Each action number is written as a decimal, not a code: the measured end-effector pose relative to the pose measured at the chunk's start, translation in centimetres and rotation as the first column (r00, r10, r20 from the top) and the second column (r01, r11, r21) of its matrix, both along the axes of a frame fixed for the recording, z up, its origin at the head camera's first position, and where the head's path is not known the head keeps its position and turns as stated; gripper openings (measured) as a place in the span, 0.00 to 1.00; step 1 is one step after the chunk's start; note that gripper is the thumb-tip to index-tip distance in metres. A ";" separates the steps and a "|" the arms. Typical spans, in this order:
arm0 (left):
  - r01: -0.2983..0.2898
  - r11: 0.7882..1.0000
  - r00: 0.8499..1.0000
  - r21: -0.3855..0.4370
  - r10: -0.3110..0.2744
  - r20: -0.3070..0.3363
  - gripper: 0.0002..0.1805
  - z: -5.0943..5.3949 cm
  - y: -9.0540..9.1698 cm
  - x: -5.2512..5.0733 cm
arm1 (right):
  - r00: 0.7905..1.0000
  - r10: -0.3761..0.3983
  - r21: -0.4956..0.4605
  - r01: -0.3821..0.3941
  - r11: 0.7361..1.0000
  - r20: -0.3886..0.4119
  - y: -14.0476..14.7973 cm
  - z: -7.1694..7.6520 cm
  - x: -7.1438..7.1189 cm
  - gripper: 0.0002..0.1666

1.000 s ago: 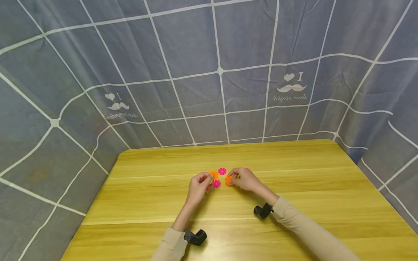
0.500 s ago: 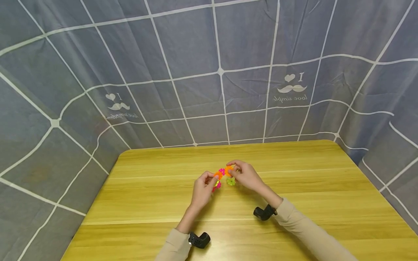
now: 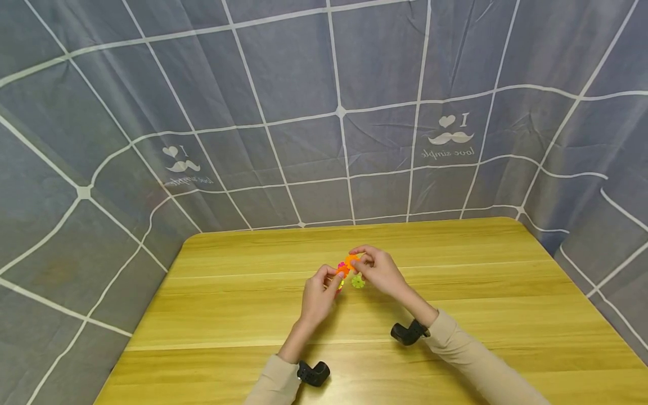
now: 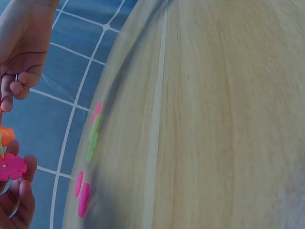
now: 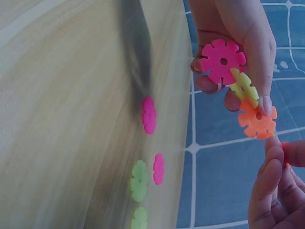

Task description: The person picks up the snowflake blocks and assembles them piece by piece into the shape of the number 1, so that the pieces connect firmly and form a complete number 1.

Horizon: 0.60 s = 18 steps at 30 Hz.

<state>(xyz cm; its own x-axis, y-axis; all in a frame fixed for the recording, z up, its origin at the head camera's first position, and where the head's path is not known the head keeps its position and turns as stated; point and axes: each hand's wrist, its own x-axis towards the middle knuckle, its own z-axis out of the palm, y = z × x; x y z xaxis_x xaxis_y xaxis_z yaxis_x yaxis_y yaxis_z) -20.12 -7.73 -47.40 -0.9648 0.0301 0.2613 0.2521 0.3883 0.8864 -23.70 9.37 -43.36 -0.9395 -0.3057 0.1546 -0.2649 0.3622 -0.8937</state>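
Observation:
In the head view my left hand [image 3: 318,295] pinches a short chain of flower-shaped plastic discs above the table. The right wrist view shows the chain best: a pink disc [image 5: 224,61], a yellow disc [image 5: 244,88] and an orange disc [image 5: 257,119], slotted edge to edge. My right hand [image 3: 379,271] pinches a second orange disc [image 3: 351,261], seen almost edge-on from the right wrist. The two orange discs meet at their edges; whether their slots interlock I cannot tell.
Loose discs lie on the wooden table [image 3: 228,315] below the hands: a green disc [image 5: 139,181], another green disc [image 5: 138,218], a pink disc [image 5: 149,116] and a smaller-looking pink disc [image 5: 159,169]. A grey gridded curtain [image 3: 304,140] hangs behind the table.
My left hand has shifted right with its chain. The right hand has moved away from me and slightly left, uncovering a green disc. The two orange discs, apart earlier, are now together.

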 end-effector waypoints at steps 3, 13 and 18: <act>-0.008 1.000 1.000 -0.024 0.008 -0.016 0.11 0.0 0.1 0.0 | 1.000 -0.007 0.009 0.007 1.000 -0.008 0.0 0.0 0.1 0.17; -0.029 0.982 0.992 -0.186 0.005 -0.129 0.10 0.0 0.6 0.1 | 0.997 -0.033 0.078 0.039 0.996 -0.073 0.2 0.5 0.0 0.13; -0.018 0.985 0.983 -0.170 -0.014 -0.180 0.10 0.1 0.9 0.2 | 0.997 -0.027 0.105 0.035 0.994 -0.070 0.3 1.0 -0.2 0.14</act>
